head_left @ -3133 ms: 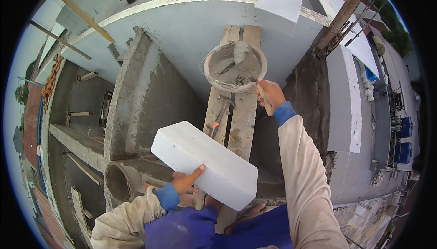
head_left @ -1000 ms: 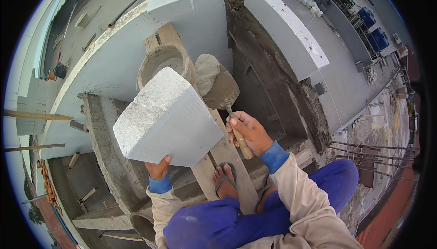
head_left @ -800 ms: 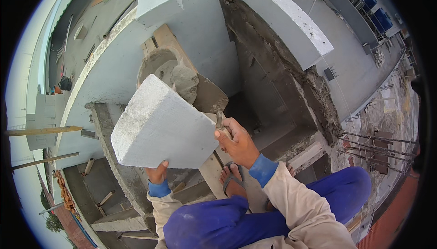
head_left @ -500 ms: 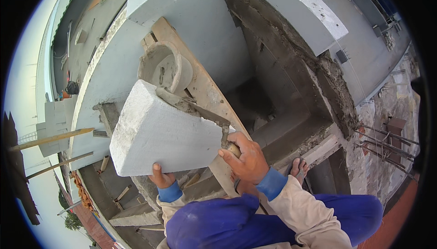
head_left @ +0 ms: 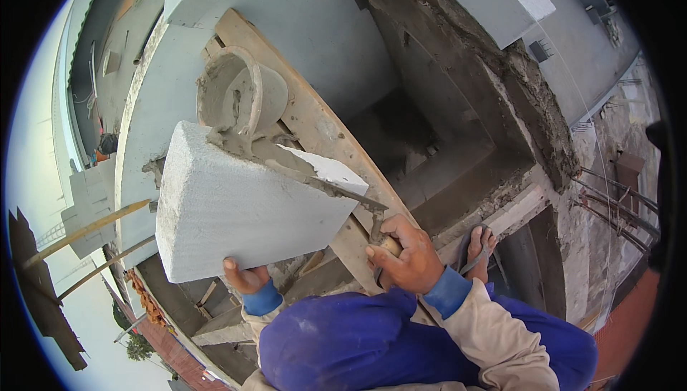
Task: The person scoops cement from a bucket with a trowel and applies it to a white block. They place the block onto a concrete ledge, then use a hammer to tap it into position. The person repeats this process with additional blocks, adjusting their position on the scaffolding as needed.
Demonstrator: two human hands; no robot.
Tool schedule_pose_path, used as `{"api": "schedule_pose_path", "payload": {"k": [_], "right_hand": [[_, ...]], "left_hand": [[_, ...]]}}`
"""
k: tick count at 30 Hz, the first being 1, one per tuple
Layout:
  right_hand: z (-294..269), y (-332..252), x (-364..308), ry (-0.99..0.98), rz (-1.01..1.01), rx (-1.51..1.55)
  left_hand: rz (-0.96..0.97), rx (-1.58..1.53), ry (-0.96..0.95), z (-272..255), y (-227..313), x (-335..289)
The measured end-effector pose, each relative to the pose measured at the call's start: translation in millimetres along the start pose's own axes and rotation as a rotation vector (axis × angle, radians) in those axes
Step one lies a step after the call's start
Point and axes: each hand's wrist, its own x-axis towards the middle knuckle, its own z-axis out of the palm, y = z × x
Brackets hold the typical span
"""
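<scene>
A white lightweight block [head_left: 240, 208] is tilted in front of me, with my left hand [head_left: 246, 276] gripping its lower edge, thumb on the near face. My right hand [head_left: 406, 253] is wrapped round the handle of a trowel [head_left: 322, 185]. Its blade lies along the block's upper edge, and grey mortar [head_left: 232, 144] is smeared at the far left corner there. Just beyond the block, a mortar-crusted bucket [head_left: 268, 98] lies tipped on a wooden plank [head_left: 315, 119], some wet mortar inside it.
The plank runs from the far wall down towards my legs. Right of it drops a deep, dark shaft [head_left: 393, 133] with rough mortared edges. Bare rebar [head_left: 619, 205] sticks out at the right. Wooden poles [head_left: 93, 230] jut in from the left. My sandalled foot [head_left: 478, 251] rests on a ledge.
The trowel has slid along the block's edge towards the lower right, leaving mortar at the far left corner. The block has shifted slightly left in view.
</scene>
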Motion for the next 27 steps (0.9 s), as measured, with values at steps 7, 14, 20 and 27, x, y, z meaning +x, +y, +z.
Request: {"api": "schedule_pose_path", "payload": {"k": [7,14,20,27], "right_hand": [[34,23,19,0.115,0.133,-0.215],[-10,27,-25,0.041,0.188,-0.116],[39,52,13,0.076,0.314,-0.344],[-44,40,-58,-0.007,0.224,-0.466]], "left_hand": [[0.012,0.038,0.028,-4,-1,7],[0.005,0.037,0.099,-10,-2,10],[0.023,0.063,0.132,-4,-4,5],[0.035,0.088,0.151,-1,-3,11]]}}
